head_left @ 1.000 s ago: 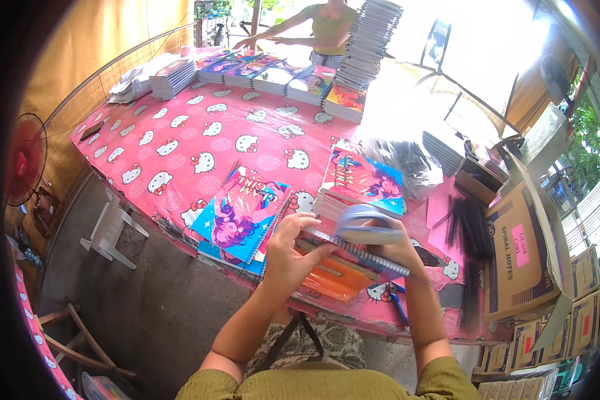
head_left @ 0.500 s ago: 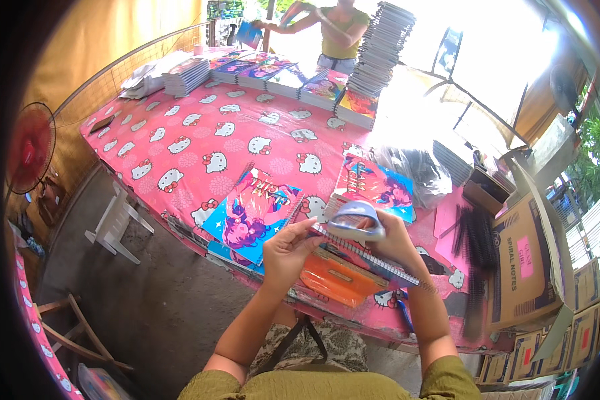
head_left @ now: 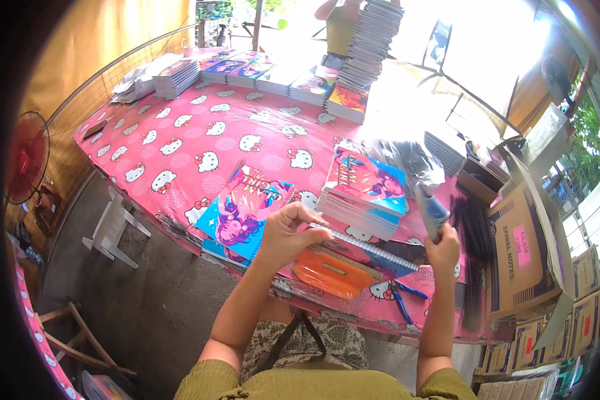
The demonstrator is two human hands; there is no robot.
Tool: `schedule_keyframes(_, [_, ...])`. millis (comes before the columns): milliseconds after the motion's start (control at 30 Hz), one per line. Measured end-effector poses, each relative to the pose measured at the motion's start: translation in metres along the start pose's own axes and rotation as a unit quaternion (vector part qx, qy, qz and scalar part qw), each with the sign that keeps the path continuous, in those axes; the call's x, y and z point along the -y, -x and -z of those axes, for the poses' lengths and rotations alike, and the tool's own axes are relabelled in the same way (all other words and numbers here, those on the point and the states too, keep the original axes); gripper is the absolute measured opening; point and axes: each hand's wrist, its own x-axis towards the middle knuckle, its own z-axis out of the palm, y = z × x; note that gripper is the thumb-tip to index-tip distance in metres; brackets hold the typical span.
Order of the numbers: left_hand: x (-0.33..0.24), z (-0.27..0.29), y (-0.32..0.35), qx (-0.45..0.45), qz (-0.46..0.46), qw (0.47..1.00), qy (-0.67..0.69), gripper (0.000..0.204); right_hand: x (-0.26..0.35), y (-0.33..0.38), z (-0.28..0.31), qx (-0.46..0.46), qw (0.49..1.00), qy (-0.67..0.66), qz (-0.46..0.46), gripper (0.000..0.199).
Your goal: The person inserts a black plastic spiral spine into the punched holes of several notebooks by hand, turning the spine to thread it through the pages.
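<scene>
My left hand (head_left: pixel 292 233) pinches the upper left corner of a spiral notebook (head_left: pixel 390 257), whose pale coil runs along its raised edge. In my right hand (head_left: pixel 442 248) is a blue-and-grey object (head_left: pixel 432 212), blurred; its kind cannot be made out. This hand is apart from the notebook, off its right end. Below the notebook lies an orange item (head_left: pixel 333 273), partly covered. Blue-handled pliers (head_left: pixel 404 305) lie on the table near its front edge. Colourful notebooks (head_left: pixel 243 217) lie beside my left hand, and a notebook stack (head_left: pixel 367 183) stands just beyond.
The table has a pink patterned cover (head_left: pixel 180 143). Black spiral coils (head_left: pixel 472 233) lie at right beside an open cardboard box (head_left: pixel 523 247). A tall notebook pile (head_left: pixel 367 47) stands at the back, with a person (head_left: pixel 340 33) behind. A white plastic stool (head_left: pixel 117 230) stands left.
My right hand has moved right, off the notebook, carrying the blue-and-grey object. The left hand keeps its pinch. The person behind the table has shifted, and the blue item they held is out of sight.
</scene>
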Motion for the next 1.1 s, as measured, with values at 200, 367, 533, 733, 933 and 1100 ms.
schedule_keyframes(200, [-0.122, -0.048, 0.005, -0.067, -0.362, 0.899, -0.237, 0.023, -0.037, 0.050, -0.010, 0.056, 0.996, 0.051, 0.048, 0.048])
schedule_keyframes(367, [-0.111, -0.056, 0.045, 0.142, -0.252, 0.889, -0.356, 0.020, -0.018, 0.119, 0.021, 0.190, 0.978, -0.041, 0.072, 0.067])
schedule_keyframes(533, [-0.036, -0.074, 0.068, 0.078, -0.122, 0.942, -0.302, 0.027, -0.020, 0.152, 0.021, 0.145, 0.985, 0.043, 0.083, 0.052])
schedule_keyframes(733, [-0.028, -0.075, 0.068, 0.043, -0.159, 0.936, -0.310, 0.026, 0.064, 0.130, 0.071, 0.176, 0.933, -0.268, 0.165, 0.043])
schedule_keyframes(933, [-0.032, -0.078, 0.066, 0.033, -0.165, 0.935, -0.312, 0.028, 0.097, 0.127, 0.089, 0.162, 0.927, -0.243, 0.233, 0.050])
schedule_keyframes(1100, [-0.031, -0.075, 0.070, 0.028, -0.164, 0.936, -0.311, 0.025, 0.100, 0.130, 0.088, 0.229, 0.902, -0.324, 0.167, 0.039])
